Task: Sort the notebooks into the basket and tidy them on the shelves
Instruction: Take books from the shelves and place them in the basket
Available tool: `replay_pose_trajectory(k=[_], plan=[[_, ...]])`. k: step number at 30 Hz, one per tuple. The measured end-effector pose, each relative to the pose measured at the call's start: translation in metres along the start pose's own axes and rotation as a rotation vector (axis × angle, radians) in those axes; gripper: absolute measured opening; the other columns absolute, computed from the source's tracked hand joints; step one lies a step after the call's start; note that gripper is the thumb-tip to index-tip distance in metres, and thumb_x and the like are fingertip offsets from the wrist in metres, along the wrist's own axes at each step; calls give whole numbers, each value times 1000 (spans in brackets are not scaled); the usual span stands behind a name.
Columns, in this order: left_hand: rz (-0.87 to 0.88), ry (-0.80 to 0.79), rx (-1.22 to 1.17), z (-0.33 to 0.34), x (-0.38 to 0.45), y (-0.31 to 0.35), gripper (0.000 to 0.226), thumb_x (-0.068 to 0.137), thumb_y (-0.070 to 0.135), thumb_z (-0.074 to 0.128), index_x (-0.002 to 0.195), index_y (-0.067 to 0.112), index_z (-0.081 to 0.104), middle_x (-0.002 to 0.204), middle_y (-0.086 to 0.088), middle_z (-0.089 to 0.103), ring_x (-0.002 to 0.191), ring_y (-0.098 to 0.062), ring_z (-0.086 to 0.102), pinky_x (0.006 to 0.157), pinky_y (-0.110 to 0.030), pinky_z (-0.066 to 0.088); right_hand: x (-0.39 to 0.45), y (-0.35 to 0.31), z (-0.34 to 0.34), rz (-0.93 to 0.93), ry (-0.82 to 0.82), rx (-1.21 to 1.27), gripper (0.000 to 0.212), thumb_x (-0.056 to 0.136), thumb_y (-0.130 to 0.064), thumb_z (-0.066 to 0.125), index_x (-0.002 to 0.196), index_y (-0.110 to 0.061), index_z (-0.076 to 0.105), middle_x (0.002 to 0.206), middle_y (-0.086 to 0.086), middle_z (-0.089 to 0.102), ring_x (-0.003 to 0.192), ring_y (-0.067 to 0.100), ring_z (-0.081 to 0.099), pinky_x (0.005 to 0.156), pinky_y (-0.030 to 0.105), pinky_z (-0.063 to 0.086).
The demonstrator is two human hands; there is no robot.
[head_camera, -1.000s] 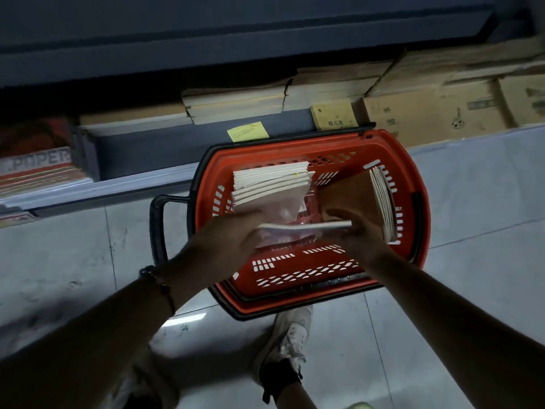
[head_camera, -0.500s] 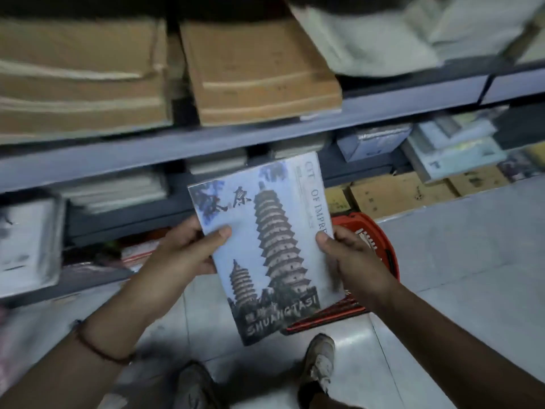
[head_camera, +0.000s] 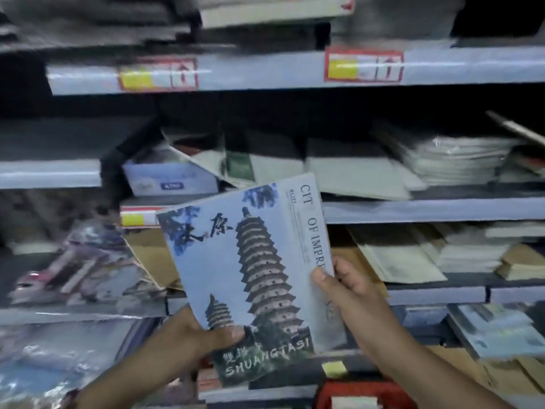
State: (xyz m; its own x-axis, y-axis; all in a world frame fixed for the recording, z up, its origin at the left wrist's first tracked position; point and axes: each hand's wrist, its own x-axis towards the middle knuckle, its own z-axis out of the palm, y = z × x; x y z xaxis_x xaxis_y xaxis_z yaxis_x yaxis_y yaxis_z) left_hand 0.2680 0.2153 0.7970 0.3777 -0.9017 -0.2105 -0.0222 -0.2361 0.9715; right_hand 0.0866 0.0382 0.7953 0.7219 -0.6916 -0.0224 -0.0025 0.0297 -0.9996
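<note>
I hold a blue notebook (head_camera: 253,270) with a pagoda picture and the word SHUANGTASI upright in front of the shelves. My left hand (head_camera: 194,335) grips its lower left corner, thumb on the cover. My right hand (head_camera: 351,287) pinches its right edge, thumb on the front. The red basket (head_camera: 362,391) shows only as a rim at the bottom, below my right forearm. Behind the notebook, the middle shelf (head_camera: 427,209) carries stacks of flat notebooks and paper.
Grey shelves fill the view at several heights, with red and yellow price tags (head_camera: 362,66) on the top rail. A white box (head_camera: 171,178) sits on the middle shelf at left. Plastic-wrapped picture books (head_camera: 79,267) lie at lower left; brown and white pads (head_camera: 460,255) at right.
The view has swung up from the basket on the floor to the shelves. Both hands lifted the pagoda notebook out of the basket and raised it to the middle shelf's height.
</note>
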Motion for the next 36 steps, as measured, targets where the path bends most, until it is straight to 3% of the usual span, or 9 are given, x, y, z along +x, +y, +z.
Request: replay_pose_trajectory(k=[4,7,13,15,18,20,27,32,36], plan=[[139,168,-69,-35,-32,53,49,75,34,87,120,29,69,120,4,72,109,-17,69,97,-41,51,4,-68,36,-144,-109,8,29,98,-13,55,122,-29,63,113,-11,74,102,11,71,82,27,58],[252,323,-188,-60,-49,82,69,45,42,99,102,11,76,102,-17,75,89,-31,74,73,-38,60,1,-109,62,-226,-223,13,40,96,-11,62,128,-35,58,116,-9,73,106,14,70,88,34,57],[412,523,-388,-105,-78,144,51,61,30,85,98,-1,70,80,-20,74,59,-30,72,45,-32,56,-3,-172,124,-405,-367,-51,51,95,-10,62,129,-46,49,116,-21,70,107,-1,66,86,20,53],[430,542,-400,-124,-86,164,43,73,27,70,105,0,69,81,-19,75,60,-31,72,45,-33,56,-1,-195,145,-435,-367,-52,50,96,-8,60,125,-47,52,116,-18,71,107,3,67,90,28,53],[413,511,-348,-153,-95,201,67,43,45,92,94,6,74,75,-15,75,54,-28,71,41,-31,55,7,-231,175,-457,-327,-3,44,95,-9,60,124,-41,56,112,-15,73,103,6,69,88,29,56],[324,426,-369,-172,-95,230,51,61,42,85,94,5,73,79,-16,75,53,-28,71,41,-34,56,20,-254,192,-412,-291,81,37,94,-11,62,123,-34,60,109,-10,75,100,12,71,87,33,57],[322,326,-494,-232,-61,285,20,83,26,67,89,10,56,74,-12,69,54,-17,65,37,-15,44,83,-314,220,-122,-52,319,6,95,-10,61,94,-4,61,89,14,63,58,20,60,43,24,49],[511,380,-66,-235,-43,264,46,78,25,76,120,32,58,85,4,74,64,-12,67,46,-22,44,92,-306,205,-152,-26,208,9,97,-10,58,96,-16,52,89,12,62,78,26,67,52,26,52],[608,511,179,-240,-28,255,31,88,29,73,118,31,67,78,5,69,58,-9,56,46,-22,44,89,-300,195,-218,-40,104,18,97,-11,58,115,-12,53,86,12,68,70,20,66,55,26,53]])
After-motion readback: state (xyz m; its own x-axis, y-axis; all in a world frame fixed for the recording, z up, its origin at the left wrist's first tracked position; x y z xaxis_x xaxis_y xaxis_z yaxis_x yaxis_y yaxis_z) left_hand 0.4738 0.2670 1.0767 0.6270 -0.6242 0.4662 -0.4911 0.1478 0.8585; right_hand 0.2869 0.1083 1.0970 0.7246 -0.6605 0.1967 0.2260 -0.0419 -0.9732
